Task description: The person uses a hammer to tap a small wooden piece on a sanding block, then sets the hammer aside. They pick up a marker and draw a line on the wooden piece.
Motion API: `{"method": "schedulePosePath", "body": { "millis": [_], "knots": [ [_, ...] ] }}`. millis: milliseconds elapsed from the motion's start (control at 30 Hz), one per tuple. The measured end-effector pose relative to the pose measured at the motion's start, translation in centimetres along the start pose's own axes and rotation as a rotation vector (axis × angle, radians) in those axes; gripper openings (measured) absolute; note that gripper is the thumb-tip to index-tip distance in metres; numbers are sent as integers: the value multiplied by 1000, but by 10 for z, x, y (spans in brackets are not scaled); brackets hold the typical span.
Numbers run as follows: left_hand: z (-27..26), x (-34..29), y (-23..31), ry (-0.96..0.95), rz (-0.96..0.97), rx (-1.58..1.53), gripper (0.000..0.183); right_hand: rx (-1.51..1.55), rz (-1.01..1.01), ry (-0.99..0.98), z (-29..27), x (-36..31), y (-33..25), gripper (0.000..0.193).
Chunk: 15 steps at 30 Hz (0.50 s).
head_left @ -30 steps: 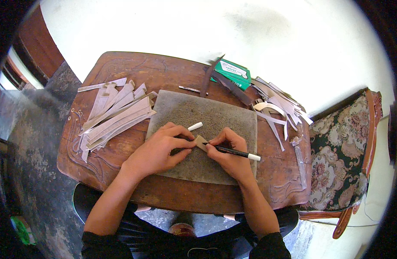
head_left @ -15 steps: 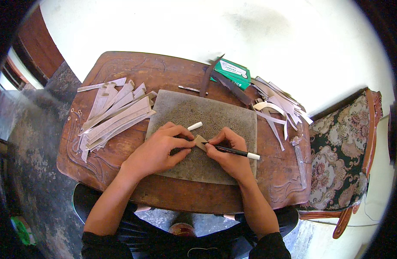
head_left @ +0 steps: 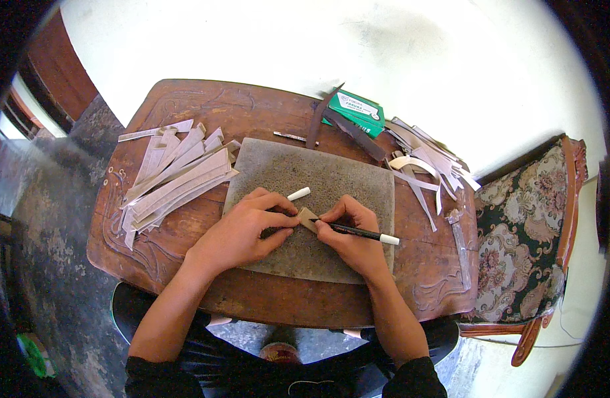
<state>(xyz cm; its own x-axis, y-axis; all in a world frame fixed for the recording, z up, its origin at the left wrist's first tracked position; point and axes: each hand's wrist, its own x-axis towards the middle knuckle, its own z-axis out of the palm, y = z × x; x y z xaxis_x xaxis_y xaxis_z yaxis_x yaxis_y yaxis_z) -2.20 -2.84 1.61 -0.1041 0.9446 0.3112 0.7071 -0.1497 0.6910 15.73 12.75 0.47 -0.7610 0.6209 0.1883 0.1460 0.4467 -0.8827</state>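
Right grip point(head_left: 361, 249) holds a black marker pen point(head_left: 368, 234), tip pointing leftward at a small tan strip point(head_left: 307, 218) at mid-frame; the left grip point(head_left: 248, 225) pinches the strip's left edge. On my feed I see its long axis slant toward lower right, both hands equally near. A white cap point(head_left: 299, 194) juts above the left grip; grey strips point(head_left: 184, 184) pile on the counter point(head_left: 285, 302), left of frame.

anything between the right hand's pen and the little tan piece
Nothing visible: the right hand holds the black pen with its tip at the tan piece. The white cylinder by the left hand sits clear.
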Motion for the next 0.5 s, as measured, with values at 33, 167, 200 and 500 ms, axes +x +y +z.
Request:
{"method": "schedulePosePath", "body": {
  "millis": [33, 167, 200, 500],
  "knots": [
    [0, 0, 0, -1, 1, 1, 21, -3, -4, 1, 0, 0, 0, 22],
    [-1, 0, 0, -4, 9, 2, 21, 21, 15, -4, 0, 0, 0, 22],
    [-1, 0, 0, -5, 9, 2, 21, 17, 14, -3, 1, 0, 2, 22],
    [-1, 0, 0, -8, 5, 13, 23, -5, 18, -11, -1, 0, -2, 22]
  ]
}}
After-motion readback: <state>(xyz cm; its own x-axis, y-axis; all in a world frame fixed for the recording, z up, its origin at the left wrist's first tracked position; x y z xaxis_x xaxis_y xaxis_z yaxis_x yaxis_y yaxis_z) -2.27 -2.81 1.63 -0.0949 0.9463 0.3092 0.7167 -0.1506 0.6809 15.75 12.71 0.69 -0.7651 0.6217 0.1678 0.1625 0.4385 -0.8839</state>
